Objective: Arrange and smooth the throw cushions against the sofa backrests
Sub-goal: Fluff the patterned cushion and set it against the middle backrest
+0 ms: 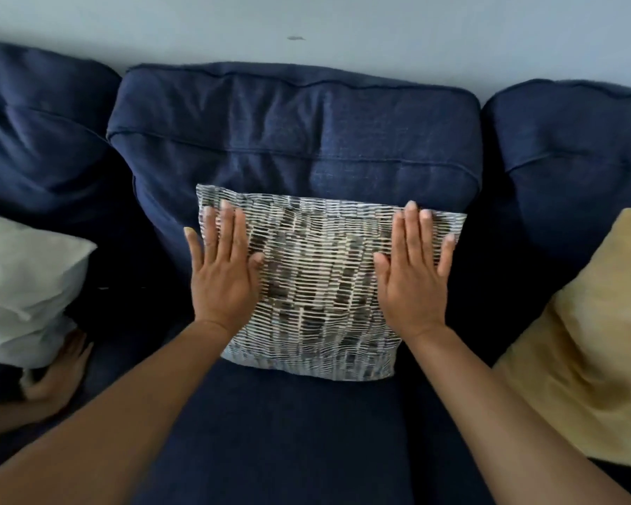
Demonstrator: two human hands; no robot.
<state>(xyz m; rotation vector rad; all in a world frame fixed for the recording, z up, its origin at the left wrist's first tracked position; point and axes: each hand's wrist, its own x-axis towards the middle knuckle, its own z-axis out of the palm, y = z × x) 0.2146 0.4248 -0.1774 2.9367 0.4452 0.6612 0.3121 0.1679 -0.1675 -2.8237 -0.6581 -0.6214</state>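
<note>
A patterned throw cushion (317,286), white with dark dashes, leans upright against the middle backrest (296,140) of the navy sofa. My left hand (223,267) lies flat on the cushion's left side, fingers spread and pointing up. My right hand (412,271) presses flat on its right side, with fingertips at the top edge. Neither hand grips anything. A white cushion (26,286) sits at the left backrest and a mustard yellow cushion (591,340) at the right one.
Another person's hand (61,373) rests on the seat under the white cushion at the far left. The navy seat (288,431) extends toward me. A pale wall (343,31) rises behind the sofa.
</note>
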